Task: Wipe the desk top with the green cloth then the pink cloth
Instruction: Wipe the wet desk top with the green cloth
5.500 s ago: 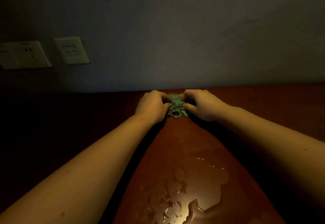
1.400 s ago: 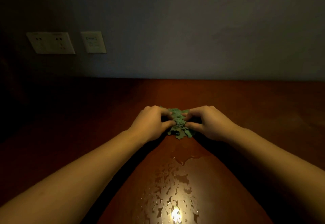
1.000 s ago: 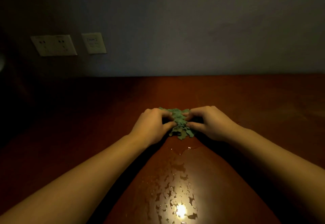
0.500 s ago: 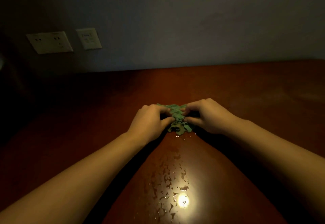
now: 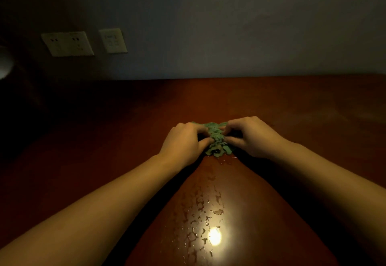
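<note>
Green cloth (image 5: pixel 217 140), bunched into a small crumpled wad, lies on a glossy reddish-brown counter (image 5: pixel 292 103). It sits well short of the far edge, where the counter meets the wall. The left hand (image 5: pixel 183 140) grips the wad from its left side and the right hand (image 5: pixel 250 136) from its right. The fingers (image 5: pixel 231 127) of both hands are curled in and pinching the fabric, with the two thumbs almost meeting across it. Both bare forearms reach in from the near edge.

Between the arms, on the near side of the cloth, a trail of water droplets (image 5: pixel 200 209) and thin wet patches beads on the counter. A bright round reflection of a lamp (image 5: pixel 214 237) shines among them. The rest of the counter fades into shadow. Two pale socket plates (image 5: pixel 67 43) are set in the grey wall (image 5: pixel 229 25) at the far left. No pink cloth is in view.

This looks like the green-cloth stage, with the wet strip not yet dried. The main risk is that the tightly wadded cloth touches only a narrow strip, so a pass may smear or push the water rather than lift it. Pulling it toward the near edge could send drops over that edge. In this dim light, wet patches away from the glare could easily be missed.
</note>
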Available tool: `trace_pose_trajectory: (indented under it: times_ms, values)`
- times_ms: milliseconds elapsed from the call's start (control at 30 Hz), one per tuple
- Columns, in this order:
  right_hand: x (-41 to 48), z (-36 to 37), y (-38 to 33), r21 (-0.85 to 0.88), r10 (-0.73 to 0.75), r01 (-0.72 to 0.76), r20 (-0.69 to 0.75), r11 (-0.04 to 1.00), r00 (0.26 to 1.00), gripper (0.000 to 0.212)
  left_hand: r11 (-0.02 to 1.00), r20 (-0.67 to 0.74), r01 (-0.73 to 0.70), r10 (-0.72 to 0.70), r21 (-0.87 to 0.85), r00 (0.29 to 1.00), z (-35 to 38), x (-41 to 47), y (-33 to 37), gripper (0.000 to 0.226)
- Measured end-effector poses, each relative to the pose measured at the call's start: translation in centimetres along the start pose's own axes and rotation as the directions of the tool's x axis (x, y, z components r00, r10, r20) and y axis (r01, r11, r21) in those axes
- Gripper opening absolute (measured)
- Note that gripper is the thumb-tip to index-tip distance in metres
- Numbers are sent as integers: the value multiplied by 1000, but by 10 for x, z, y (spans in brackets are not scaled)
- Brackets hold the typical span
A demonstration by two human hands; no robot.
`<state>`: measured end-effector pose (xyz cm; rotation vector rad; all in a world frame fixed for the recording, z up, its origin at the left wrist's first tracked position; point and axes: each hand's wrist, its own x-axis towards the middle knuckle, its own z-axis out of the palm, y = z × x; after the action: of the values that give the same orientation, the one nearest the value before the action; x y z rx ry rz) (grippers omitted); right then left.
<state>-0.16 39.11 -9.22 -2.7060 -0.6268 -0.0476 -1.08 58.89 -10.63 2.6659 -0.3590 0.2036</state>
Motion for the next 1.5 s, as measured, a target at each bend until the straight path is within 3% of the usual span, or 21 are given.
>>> trace_pose_trajectory:
  times_ms: [167, 300, 400, 600, 833, 1067, 1300, 1500]
  values:
    - [10, 2, -3, -27, 54, -55, -37, 998, 998, 13, 998, -11, 46, -46, 32, 999, -4, 11, 11, 22]
    - [-15, 0, -3, -26, -18, 19, 28, 999, 999, 13, 997, 18, -13, 12, 83, 1000, 1, -13, 10, 23]
    - [-24, -3, -3, -16, -51, 52, 37, 999, 998, 14, 999, 12, -17, 16, 27, 1000, 1, -18, 8, 23]
    - [-5, -3, 2, -21, 23, -24, -27, 999, 999, 12, 998, 0, 33, -33, 53, 999, -1, 2, 24, 24]
    - [-44, -7, 3, 56, -110, 105, 98, 993, 989, 12, 997, 36, -57, 55, 53, 998, -1, -37, 19, 24]
    - [-22, -9, -1, -18, 11, -11, 15, 1000, 1000, 13, 999, 33, -10, 8, 53, 999, -1, -7, 26, 25]
    - [-62, -5, -9, 11, -91, 90, 95, 996, 991, 11, 997, 109, -70, 69, 10, 992, -2, -45, 17, 26]
    - [-37, -4, -9, -29, 15, -16, -11, 999, 1000, 13, 1000, 54, -19, 18, 14, 998, -3, -20, 26, 24]
